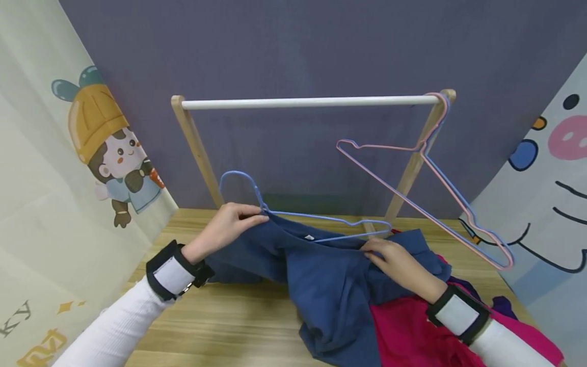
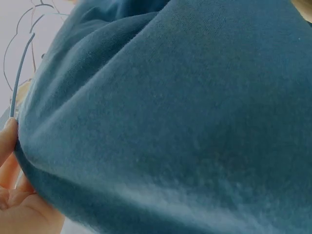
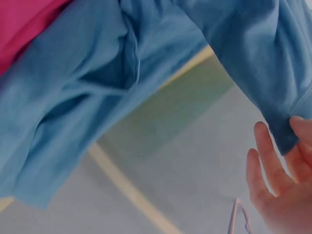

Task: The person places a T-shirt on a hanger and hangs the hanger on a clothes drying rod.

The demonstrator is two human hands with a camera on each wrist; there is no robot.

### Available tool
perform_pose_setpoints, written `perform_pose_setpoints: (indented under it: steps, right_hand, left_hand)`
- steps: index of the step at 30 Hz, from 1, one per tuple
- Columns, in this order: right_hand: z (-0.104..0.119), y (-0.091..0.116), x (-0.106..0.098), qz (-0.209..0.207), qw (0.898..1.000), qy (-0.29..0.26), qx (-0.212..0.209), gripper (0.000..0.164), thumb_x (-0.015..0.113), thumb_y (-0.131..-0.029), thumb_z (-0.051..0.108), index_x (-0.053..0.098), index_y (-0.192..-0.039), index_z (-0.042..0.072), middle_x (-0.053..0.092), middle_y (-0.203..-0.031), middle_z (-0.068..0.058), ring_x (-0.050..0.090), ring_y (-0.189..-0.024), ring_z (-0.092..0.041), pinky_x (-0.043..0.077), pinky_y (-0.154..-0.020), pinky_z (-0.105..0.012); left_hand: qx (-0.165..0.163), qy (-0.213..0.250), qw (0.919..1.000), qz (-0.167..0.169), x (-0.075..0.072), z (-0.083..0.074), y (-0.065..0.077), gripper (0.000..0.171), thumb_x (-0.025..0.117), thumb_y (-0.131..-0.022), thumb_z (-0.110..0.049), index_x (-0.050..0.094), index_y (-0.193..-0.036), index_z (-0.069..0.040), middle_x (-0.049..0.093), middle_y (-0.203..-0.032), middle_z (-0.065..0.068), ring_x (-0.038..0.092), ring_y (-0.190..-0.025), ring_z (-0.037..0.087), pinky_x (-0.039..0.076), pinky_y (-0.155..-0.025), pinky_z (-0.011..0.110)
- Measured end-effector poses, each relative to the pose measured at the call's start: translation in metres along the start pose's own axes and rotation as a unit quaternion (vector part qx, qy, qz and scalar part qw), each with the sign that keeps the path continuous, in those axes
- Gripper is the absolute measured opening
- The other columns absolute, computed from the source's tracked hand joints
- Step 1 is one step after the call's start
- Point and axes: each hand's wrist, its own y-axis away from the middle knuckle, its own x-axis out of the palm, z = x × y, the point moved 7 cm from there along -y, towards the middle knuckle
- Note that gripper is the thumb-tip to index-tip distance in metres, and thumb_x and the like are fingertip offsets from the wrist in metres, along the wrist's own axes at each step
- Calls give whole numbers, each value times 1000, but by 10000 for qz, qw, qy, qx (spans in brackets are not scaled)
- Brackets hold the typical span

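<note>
Pinching the blue shirt (image 1: 330, 285) in the left hand (image 1: 231, 227) by its collar, beside the neck of a blue wire hanger (image 1: 327, 218); likewise, farther along the collar, in the right hand (image 1: 396, 260). Seemingly half done: probably threaded inside leftward, but bare just beyond the right-hand pinch. Apparently yet to do: tucking in that bare end, then hooking onto the white rail (image 1: 307, 103) above both grips.

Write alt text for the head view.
A person's left hand and right hand pinch a blue garment, a blue hanger partly inside its opening. Behind, two more hangers hang from a white rail; crimson clothing lies at right.
</note>
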Motion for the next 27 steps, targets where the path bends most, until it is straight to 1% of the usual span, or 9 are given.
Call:
perform_pose_setpoints:
  steps: [3, 6, 8, 11, 13, 15, 18, 23, 27]
  right_hand:
    - [0, 5, -17, -318, 9993, 157, -149, 18, 65, -74, -3, 66, -89, 7, 63, -90, -3, 60, -85, -20, 48, -68, -32]
    - [1, 8, -33, -623, 9973, 272, -274, 21, 68, -70, -5, 66, -86, 8, 63, -86, -2, 60, -82, -20, 48, -66, -31]
    - [1, 9, -43, -790, 9956, 361, -345, 23, 69, -68, -7, 65, -85, 8, 63, -85, -1, 60, -79, -18, 47, -64, -28]
    - [1, 11, -55, -1021, 9929, 465, -391, 26, 69, -65, -9, 65, -85, 7, 63, -86, -3, 60, -79, -19, 45, -67, -21]
    - [2, 11, -62, -1116, 9917, 505, -380, 26, 69, -66, -9, 64, -86, 7, 62, -85, -2, 59, -76, -15, 41, -66, -14]
    - [3, 10, -67, -1202, 9907, 512, -391, 27, 68, -66, -10, 64, -86, 7, 62, -85, -1, 58, -76, -14, 39, -68, -11]
    - [10, 7, -74, -1294, 9892, 441, -523, 29, 68, -66, -12, 63, -87, 7, 61, -85, -1, 56, -76, -13, 37, -71, -10]
    - [24, -6, -77, -1391, 9868, 125, -824, 31, 66, -65, -16, 63, -89, 4, 60, -85, 0, 55, -75, -10, 37, -71, -10]
    - [32, -15, -74, -1497, 9861, -93, -714, 29, 64, -68, -16, 64, -89, 4, 60, -87, -3, 56, -79, -13, 37, -73, -7]
  left_hand:
    - [-34, 16, 10000, 54, 3, 4, 2, 25, 59, -85, -18, 65, -105, -3, 64, -100, 12, 60, -91, 19, 48, -75, 32]
    - [26, 28, 10000, 89, 6, 8, 2, 25, 59, -85, -17, 65, -104, -3, 64, -100, 11, 60, -90, 18, 48, -75, 31]
    - [95, 28, 9999, 125, 8, 10, 1, 24, 58, -86, -17, 66, -103, -3, 65, -99, 10, 60, -88, 16, 47, -73, 29]
    - [208, 21, 9996, 179, 12, 11, 1, 21, 58, -86, -18, 67, -100, -5, 66, -95, 7, 59, -81, 12, 46, -70, 26]
    - [256, 19, 9994, 216, 15, 12, 1, 19, 58, -86, -18, 68, -97, -6, 66, -90, 4, 56, -75, 8, 45, -67, 24]
    - [275, 16, 9993, 263, 18, 12, 2, 17, 58, -86, -17, 69, -94, -7, 66, -88, 3, 54, -71, 7, 44, -65, 23]
    - [258, 26, 9990, 373, 24, 12, 3, 18, 57, -86, -17, 68, -96, -7, 66, -89, 3, 55, -73, 7, 44, -65, 23]
    - [207, 60, 9988, 446, 31, 7, 3, 22, 56, -87, -17, 66, -103, -6, 65, -98, 6, 60, -85, 12, 46, -72, 26]
    - [61, 142, 9992, 365, 35, 4, 1, 23, 56, -87, -18, 65, -105, -6, 64, -103, 8, 59, -91, 15, 46, -75, 28]
